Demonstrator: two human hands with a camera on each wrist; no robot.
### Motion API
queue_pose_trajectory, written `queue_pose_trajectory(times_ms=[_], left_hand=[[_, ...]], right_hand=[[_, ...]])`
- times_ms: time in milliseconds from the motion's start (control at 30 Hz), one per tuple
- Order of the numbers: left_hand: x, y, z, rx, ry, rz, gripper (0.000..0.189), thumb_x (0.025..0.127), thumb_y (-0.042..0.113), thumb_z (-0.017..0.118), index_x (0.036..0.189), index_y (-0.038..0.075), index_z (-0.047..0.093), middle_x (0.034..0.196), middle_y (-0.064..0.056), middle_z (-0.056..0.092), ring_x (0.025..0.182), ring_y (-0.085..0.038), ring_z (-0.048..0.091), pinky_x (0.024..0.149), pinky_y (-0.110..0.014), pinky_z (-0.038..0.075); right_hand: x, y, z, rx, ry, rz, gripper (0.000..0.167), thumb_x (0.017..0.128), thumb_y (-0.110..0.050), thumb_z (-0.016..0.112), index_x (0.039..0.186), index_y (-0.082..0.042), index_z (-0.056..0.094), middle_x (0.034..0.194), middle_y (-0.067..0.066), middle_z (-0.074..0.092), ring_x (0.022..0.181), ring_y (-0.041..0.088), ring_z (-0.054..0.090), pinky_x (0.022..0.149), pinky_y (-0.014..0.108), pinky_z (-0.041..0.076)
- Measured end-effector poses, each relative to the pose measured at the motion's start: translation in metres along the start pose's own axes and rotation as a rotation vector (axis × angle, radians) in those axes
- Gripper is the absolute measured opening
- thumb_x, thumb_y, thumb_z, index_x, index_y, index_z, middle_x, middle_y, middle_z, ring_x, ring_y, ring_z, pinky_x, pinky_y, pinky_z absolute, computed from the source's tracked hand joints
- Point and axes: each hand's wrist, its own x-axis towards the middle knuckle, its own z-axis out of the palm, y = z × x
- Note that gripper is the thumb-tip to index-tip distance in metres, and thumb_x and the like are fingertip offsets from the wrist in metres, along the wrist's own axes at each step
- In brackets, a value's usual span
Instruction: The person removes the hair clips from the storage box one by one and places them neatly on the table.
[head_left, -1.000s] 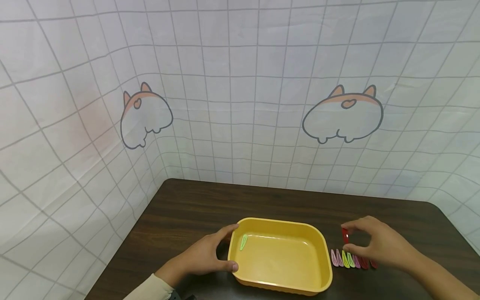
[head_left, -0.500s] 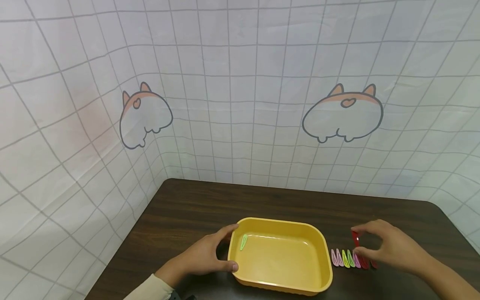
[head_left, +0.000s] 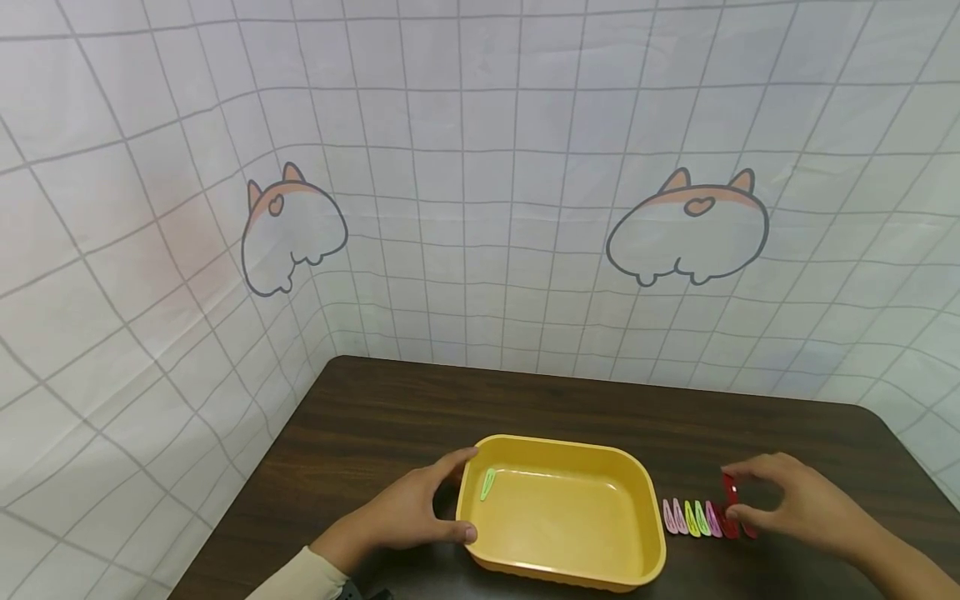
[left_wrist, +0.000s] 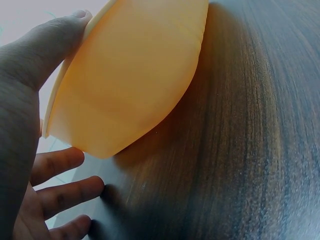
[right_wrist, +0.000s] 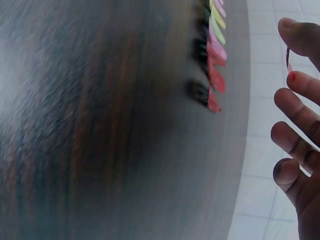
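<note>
In the head view, my left hand (head_left: pixel 414 508) grips the left end of a yellow plastic tub (head_left: pixel 651 533), thumb at the front corner and index finger at the back corner. The left wrist view shows the tub's outer wall (left_wrist: pixel 135 75) with the other fingers spread below. One green snap hair clip (head_left: pixel 487 484) lies inside, near the left wall. My right hand (head_left: pixel 795 504) pinches a red snap hair clip (head_left: pixel 731 490) upright between thumb and index finger, above the right end of a row of clips. Its remaining fingers are loosely bent in the right wrist view.
Right of the tub, several hair clips lie side by side on the dark wooden table (head_left: pixel 390 400): pink clips (head_left: pixel 670 517), a yellow clip (head_left: pixel 691 517), a green clip (head_left: pixel 702 517) and red ones at the right end (right_wrist: pixel 216 80). A white gridded curtain (head_left: pixel 465 250) hangs behind.
My right hand has moved right and slightly nearer along the row, carrying the red hair clip. The left hand and the tub have stayed in place.
</note>
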Motion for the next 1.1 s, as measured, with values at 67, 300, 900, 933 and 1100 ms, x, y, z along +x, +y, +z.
queue_pose_trajectory(times_ms=[67, 300, 900, 933, 1100], left_hand=[[0.0, 0.0, 0.0, 0.0, 0.001, 0.001, 0.098, 0.087, 0.051, 0.08, 0.164, 0.029, 0.024, 0.142, 0.005, 0.058, 0.131, -0.015, 0.053, 0.107, -0.058, 0.04], [0.0, 0.001, 0.0, 0.006, 0.004, 0.005, 0.099, 0.086, 0.055, 0.079, 0.163, 0.028, 0.024, 0.141, 0.007, 0.059, 0.131, -0.015, 0.053, 0.108, -0.057, 0.04], [0.0, 0.001, 0.0, 0.006, -0.001, -0.006, 0.099, 0.085, 0.059, 0.078, 0.163, 0.03, 0.024, 0.142, 0.007, 0.058, 0.131, -0.014, 0.053, 0.108, -0.057, 0.04], [0.0, 0.001, -0.001, 0.008, -0.002, -0.008, 0.099, 0.085, 0.058, 0.078, 0.163, 0.031, 0.024, 0.142, 0.007, 0.058, 0.131, -0.014, 0.053, 0.108, -0.057, 0.04], [0.0, 0.002, -0.001, 0.013, -0.004, -0.021, 0.098, 0.085, 0.055, 0.079, 0.163, 0.032, 0.024, 0.142, 0.007, 0.058, 0.133, -0.016, 0.052, 0.109, -0.058, 0.038]], right_hand=[[-0.002, 0.004, 0.002, 0.004, 0.0, -0.003, 0.056, 0.076, -0.053, 0.087, 0.118, -0.018, 0.074, 0.114, -0.005, 0.069, 0.101, 0.025, 0.063, 0.082, 0.052, 0.055], [-0.009, 0.019, 0.009, 0.011, -0.025, 0.01, 0.053, 0.076, -0.05, 0.088, 0.116, -0.018, 0.075, 0.115, 0.0, 0.069, 0.102, 0.033, 0.064, 0.081, 0.054, 0.054], [-0.023, 0.041, 0.017, 0.02, -0.055, 0.028, 0.051, 0.077, -0.046, 0.089, 0.115, -0.015, 0.074, 0.116, 0.007, 0.069, 0.107, 0.043, 0.061, 0.082, 0.064, 0.051], [-0.023, 0.042, 0.017, 0.022, -0.061, 0.032, 0.051, 0.077, -0.045, 0.089, 0.115, -0.015, 0.074, 0.116, 0.007, 0.069, 0.107, 0.044, 0.061, 0.082, 0.065, 0.05], [-0.025, 0.045, 0.018, 0.031, -0.07, 0.035, 0.049, 0.077, -0.045, 0.089, 0.114, -0.015, 0.074, 0.117, 0.007, 0.068, 0.108, 0.044, 0.06, 0.082, 0.065, 0.05]])
